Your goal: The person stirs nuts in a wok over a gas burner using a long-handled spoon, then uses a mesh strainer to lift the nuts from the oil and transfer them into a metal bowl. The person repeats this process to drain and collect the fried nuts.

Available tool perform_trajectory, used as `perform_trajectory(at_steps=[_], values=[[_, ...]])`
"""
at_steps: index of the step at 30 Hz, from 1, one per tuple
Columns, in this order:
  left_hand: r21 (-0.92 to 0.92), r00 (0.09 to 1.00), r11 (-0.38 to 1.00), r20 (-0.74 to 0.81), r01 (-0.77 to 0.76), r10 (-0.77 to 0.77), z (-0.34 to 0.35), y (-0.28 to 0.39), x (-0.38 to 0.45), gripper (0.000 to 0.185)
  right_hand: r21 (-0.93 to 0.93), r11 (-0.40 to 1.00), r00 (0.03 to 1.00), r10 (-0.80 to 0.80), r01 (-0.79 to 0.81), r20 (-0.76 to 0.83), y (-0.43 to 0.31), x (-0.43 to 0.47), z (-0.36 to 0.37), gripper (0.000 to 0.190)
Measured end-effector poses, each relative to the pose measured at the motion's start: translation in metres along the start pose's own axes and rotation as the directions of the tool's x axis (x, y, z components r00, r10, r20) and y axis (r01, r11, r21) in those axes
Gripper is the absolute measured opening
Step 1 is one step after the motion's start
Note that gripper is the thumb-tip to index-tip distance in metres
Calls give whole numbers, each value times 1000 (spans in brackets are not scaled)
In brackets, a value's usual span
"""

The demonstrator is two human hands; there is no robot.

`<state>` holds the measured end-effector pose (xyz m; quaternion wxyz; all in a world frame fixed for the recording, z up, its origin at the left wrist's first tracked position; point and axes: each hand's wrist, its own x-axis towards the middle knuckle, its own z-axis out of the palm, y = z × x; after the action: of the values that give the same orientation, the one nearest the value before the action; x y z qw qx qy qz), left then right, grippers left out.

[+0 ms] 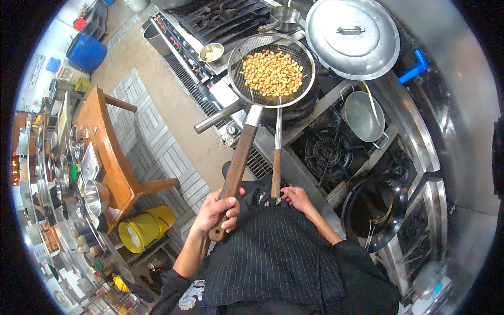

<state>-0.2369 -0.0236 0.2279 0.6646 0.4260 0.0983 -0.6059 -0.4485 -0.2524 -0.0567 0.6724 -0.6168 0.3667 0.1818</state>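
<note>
My left hand is closed around the brown wooden handle of a large round wire-mesh strainer. Golden peanuts lie in a heap in its mesh. The strainer sits above a dark pan, mostly hidden, whose tubular metal handle sticks out to the left. A long utensil with a metal shaft and a wooden grip runs from the strainer towards me; its far end is hidden. My right hand is beside the end of that grip, fingers curled; whether they touch it is unclear.
A large domed aluminium lid lies at the back right, near a small saucepan. A small metal bowl rests on the stove's left edge. Right of me are a gas burner, an oval pan and a dark wok. A wooden table stands left.
</note>
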Motion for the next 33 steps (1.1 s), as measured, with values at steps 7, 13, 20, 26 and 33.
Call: perform_trajectory(at_steps=[7, 13, 20, 26, 33], values=[[39, 999, 999, 18, -38, 37, -4, 10, -1, 36, -17, 999, 999, -35, 35, -8, -7, 1, -2, 41], [9, 999, 999, 17, -34, 34, -7, 9, 20, 35, 77, 997, 1000, 29, -29, 5, -15, -1, 0, 35], [75, 999, 996, 22, -43, 42, -4, 6, -3, 41, -4, 1000, 1000, 16, -16, 8, -12, -4, -3, 33], [28, 999, 999, 41, -21, 20, -11, 4, 21, 36, 67, 997, 999, 44, -44, 1, -9, 2, 0, 33], [-7, 999, 999, 4, -37, 37, -6, 7, 14, 35, 35, 999, 1000, 18, -18, 17, -9, 2, -3, 32]])
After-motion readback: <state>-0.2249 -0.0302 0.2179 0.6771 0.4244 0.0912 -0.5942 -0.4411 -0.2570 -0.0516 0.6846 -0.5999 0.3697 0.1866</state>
